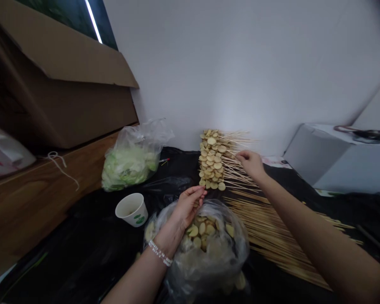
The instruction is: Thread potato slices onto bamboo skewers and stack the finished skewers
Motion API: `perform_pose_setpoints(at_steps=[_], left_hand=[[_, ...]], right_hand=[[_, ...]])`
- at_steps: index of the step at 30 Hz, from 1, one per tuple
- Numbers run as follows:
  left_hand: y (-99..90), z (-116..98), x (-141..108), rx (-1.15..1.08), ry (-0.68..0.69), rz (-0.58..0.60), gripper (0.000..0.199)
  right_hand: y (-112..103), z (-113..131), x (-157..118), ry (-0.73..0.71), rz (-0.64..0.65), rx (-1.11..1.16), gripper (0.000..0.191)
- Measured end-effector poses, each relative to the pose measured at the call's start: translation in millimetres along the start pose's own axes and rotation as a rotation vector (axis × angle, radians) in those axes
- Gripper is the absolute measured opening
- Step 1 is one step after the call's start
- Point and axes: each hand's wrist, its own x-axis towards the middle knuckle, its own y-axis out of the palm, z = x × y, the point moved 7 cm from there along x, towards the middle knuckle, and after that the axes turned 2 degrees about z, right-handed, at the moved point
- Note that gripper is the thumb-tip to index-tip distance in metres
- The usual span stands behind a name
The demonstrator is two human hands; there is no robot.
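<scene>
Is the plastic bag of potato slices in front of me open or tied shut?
Open. The clear plastic bag has a spread mouth with no tie visible, the pale potato slices show inside, and your left hand is at its edge.

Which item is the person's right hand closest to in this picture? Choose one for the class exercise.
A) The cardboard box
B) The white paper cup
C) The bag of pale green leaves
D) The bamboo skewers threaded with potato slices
D: the right hand is at the bare ends of the bamboo skewers threaded with potato slices, far from the white paper cup.
</scene>
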Motion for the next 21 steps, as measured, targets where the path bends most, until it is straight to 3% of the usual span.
perform_pose_setpoints(at_steps=[4,7,14,18,21], left_hand=[[-0.3,1.2,-0.5,-0.003,-0.007,0.018,0.018],[0.6,0.7,-1.3,-0.019,-0.008,0.021,0.018],[2.1,-2.3,-2.9,-0.054,-0.017,-0.009,0.014],[5.6,-5.3,-2.8,-0.162,-0.007,0.071,0.020],[6.8,-5.5,-0.8,-0.304,-0.037,0.141,0.027]], right_hand=[[29.2,4.5,19.5,-0.011,0.015,-0.052,0.019],[30.3,5.8,17.1,-0.052,0.012,-0.104,0.018],[-17.7,30.1,-33.6,-0.215,-0.139,-0.156,0.022],[-39.3,27.5,-67.5,-0.149,-0.108,-0.052,0.020],[-41.0,5.5,-88.2,-0.023,-0.026,0.012,0.022]])
